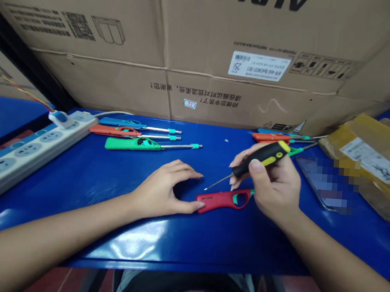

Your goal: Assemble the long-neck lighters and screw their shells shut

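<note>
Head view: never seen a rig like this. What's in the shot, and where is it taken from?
There is no machine here: it's a person's two bare hands, filmed by one camera worn on the head, looking forward and down. The right hand holds a screwdriver, its tip close to a red lighter; contact is hard to judge. The left hand has its thumb on the lighter's end, fingers spread.

On the blue table, left side: a power strip, then blue, orange and green lighters. Right side: more lighters, a phone, a taped package. A cardboard box stands behind.
</note>
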Demonstrator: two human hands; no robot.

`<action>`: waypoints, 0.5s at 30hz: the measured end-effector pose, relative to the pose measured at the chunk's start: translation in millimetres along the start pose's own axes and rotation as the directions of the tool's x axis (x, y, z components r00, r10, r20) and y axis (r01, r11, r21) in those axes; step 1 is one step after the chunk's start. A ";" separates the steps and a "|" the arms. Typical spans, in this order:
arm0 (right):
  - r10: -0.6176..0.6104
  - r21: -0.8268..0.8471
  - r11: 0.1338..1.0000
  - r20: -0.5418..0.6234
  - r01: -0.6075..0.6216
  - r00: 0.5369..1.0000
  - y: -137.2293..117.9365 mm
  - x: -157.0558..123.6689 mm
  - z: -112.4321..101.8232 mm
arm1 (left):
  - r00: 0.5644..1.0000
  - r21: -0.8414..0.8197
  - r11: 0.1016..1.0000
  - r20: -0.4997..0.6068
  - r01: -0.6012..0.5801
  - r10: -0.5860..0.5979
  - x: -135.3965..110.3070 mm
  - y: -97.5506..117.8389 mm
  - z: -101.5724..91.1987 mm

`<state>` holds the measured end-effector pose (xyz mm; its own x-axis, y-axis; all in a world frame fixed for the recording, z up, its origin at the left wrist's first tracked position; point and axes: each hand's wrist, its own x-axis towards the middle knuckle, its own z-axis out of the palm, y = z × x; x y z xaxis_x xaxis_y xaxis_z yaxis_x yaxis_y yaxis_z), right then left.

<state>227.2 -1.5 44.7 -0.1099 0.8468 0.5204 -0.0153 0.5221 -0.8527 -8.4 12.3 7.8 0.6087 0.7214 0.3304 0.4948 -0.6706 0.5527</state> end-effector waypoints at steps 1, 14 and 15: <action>-0.009 0.008 1.000 -0.006 0.010 1.000 -1.3 0.5 0.1 | 1.000 -0.004 1.000 0.018 -0.013 0.013 -0.6 1.3 1.3; 0.037 -0.032 0.999 0.197 -0.031 0.980 3.8 -11.6 2.3 | 0.982 -0.033 0.987 0.108 -0.155 0.158 -2.9 -2.2 11.7; 0.037 -0.032 0.999 0.195 -0.031 0.980 4.2 -11.6 2.3 | 0.982 -0.032 0.987 0.107 -0.155 0.157 -2.7 -2.4 11.7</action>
<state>226.2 -9.4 35.0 -0.3023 0.8292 0.4702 0.0201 0.4987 -0.8665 -4.0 9.9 -3.3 0.7417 0.5842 0.3295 0.3747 -0.7683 0.5189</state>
